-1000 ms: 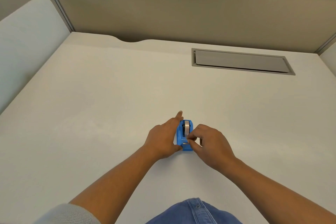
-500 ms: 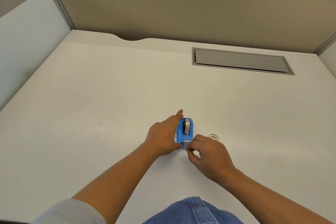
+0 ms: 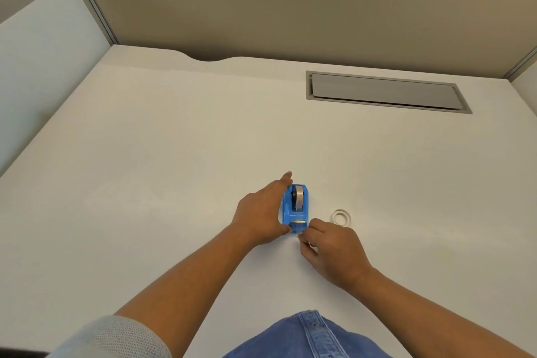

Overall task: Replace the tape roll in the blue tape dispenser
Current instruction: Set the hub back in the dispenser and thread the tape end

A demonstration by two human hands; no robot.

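Evidently the tape end is being drawn to the cutter, so the pull should stay low and straight while the blue tape dispenser (image 3: 295, 208) is pinned to the table (image 3: 145, 168). The left hand (image 3: 260, 212) lies flat against its left side, fingers extended. The right hand (image 3: 331, 250) pinches at the cutter end; what it pinches cannot be told. A spent ring (image 3: 341, 217) lies nearby.

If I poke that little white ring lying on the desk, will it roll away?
Probably not. The ring lies flat on the desk, so a poke would likely slide it. It looks thin and hollow, so probably very light. Stood on edge, it could well roll.
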